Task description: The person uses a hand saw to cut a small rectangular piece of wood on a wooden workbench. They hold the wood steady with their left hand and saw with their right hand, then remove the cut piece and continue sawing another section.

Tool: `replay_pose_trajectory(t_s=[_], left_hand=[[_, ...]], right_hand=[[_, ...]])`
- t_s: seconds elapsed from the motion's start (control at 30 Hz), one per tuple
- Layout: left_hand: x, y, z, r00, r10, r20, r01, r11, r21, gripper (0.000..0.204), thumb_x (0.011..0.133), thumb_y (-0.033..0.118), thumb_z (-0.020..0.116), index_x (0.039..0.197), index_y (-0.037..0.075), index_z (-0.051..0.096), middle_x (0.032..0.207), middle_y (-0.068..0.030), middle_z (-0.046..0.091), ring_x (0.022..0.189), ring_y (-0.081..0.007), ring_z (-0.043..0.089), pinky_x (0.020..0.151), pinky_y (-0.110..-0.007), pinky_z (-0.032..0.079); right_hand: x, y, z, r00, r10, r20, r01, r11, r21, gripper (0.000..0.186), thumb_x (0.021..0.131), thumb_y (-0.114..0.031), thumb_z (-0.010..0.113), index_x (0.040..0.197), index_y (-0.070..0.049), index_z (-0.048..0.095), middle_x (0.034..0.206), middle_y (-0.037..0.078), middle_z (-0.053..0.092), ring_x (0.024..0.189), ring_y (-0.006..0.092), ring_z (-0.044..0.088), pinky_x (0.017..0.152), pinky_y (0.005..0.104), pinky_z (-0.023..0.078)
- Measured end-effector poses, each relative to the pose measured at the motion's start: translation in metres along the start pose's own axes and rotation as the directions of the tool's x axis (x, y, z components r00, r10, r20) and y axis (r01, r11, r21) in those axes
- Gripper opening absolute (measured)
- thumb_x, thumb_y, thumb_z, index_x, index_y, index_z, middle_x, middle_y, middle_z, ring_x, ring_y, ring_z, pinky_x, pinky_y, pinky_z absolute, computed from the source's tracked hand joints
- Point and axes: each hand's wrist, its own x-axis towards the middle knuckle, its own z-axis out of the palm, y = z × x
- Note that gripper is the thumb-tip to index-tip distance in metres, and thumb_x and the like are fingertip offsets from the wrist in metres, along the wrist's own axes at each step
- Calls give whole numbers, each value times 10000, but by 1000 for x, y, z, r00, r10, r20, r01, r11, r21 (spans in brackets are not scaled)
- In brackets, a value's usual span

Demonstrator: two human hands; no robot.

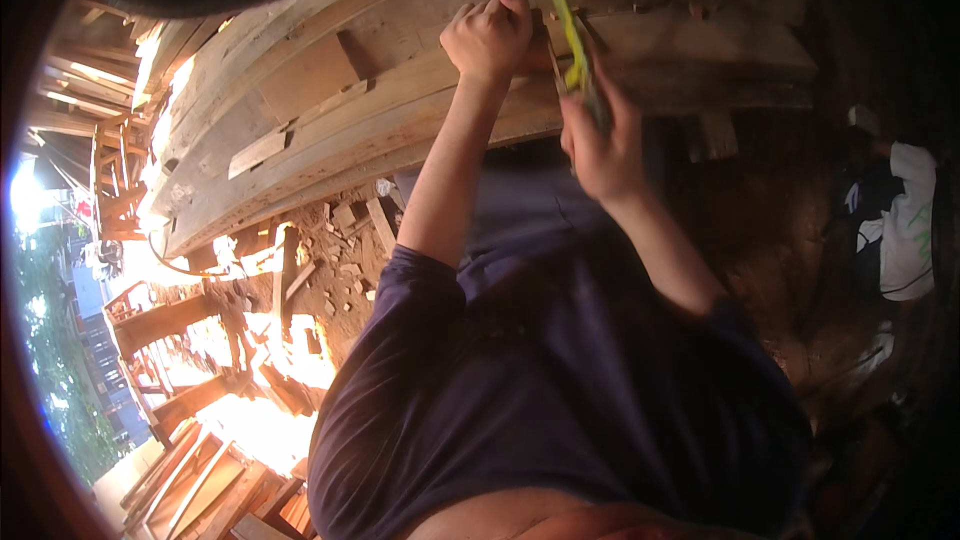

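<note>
Both my arms reach up to a curved hull of long wooden planks (400, 110). My left hand (488, 35) is curled into a fist against a plank, and what it grips is hidden. Just to its right, my right hand (600, 135) closes around a yellow-green strap or cord (565, 25) that runs up across the planks. A thin tool or handle seems to lie under the right fingers, but it is too dark to tell. My dark blue shirt (560, 390) fills the lower middle of the view.
Short wooden blocks (305, 75) are fixed across the planks. Scrap wood and rubble (340, 260) lie on reddish dirt below. Timber frames and stacked boards (190, 480) stand at lower left in bright sun. Another person in a white top (905, 230) is at the right.
</note>
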Motion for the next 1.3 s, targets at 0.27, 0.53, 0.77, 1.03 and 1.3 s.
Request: replay_pose_trajectory(t_s=[0.27, 0.53, 0.77, 1.03, 1.3], left_hand=[[0, 2, -3, 1000, 13, -19, -13, 1000, 7, 384, 892, 176, 660, 518, 160, 571, 543, -42, 638, 497, -274, 630, 441, -396, 475], [2, 0, -2, 995, 45, -93, -46, 999, -6, 351, 890, 189, 670, 548, 155, 598, 563, -42, 655, 509, -286, 641, 465, -401, 503], [-2, -2, -1, 1000, -23, -20, 23, 1000, 8, 361, 890, 189, 669, 541, 166, 580, 558, -42, 652, 488, -288, 624, 448, -407, 490], [0, -7, 4, 999, -16, -28, 17, 1000, 8, 395, 924, 222, 674, 540, 159, 607, 517, -61, 617, 465, -291, 619, 432, -409, 486], [1, -5, 3, 997, -12, -73, 13, 1000, 10, 381, 891, 215, 693, 528, 169, 586, 511, -49, 601, 479, -276, 614, 428, -405, 469]], right_hand=[[13, -20, 8, 1000, 29, 7, -29, 999, -19, 635, 1031, -85, 588, 1641, -1, 429, 708, -22, 535, 638, 52, 495, 591, 257, 445], [2, 3, -1, 998, 62, -11, -62, 998, 21, 619, 1025, -50, 562, 1621, 49, 428, 979, 55, 656, 793, 48, 546, 741, 243, 478], [1, 8, 1, 987, -147, 61, 152, 985, -84, 641, 1023, -44, 562, 1644, 23, 414, 811, -15, 602, 701, 46, 573, 652, 239, 484], [-1, -13, 2, 988, -131, 84, 137, 989, -65, 682, 1010, -48, 603, 1655, 16, 391, 731, -42, 548, 591, 32, 504, 544, 237, 451], [12, -7, 11, 998, -12, 62, 13, 1000, -21, 687, 1013, -9, 553, 1676, -26, 377, 749, -36, 526, 510, 35, 452, 463, 234, 387]])
